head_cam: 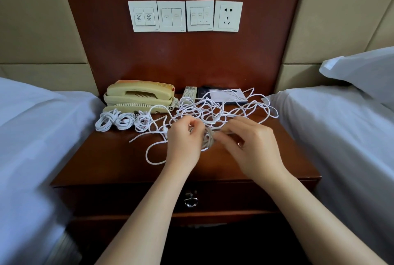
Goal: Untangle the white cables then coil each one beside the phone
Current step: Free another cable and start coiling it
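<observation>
Holding a small coil (pixel 208 139) of white cable between them, the left hand (pixel 183 139) and the right hand (pixel 250 144) are over the brown table (pixel 102 164). The fingers (pixel 193 124) of both hands are curled and pinch the cable. A big tangle of white cables (pixel 215 109) lies on the table just behind the hands. Three neat coils (pixel 124 121) sit in a row right in front of the phone (pixel 138 95), on the left.
</observation>
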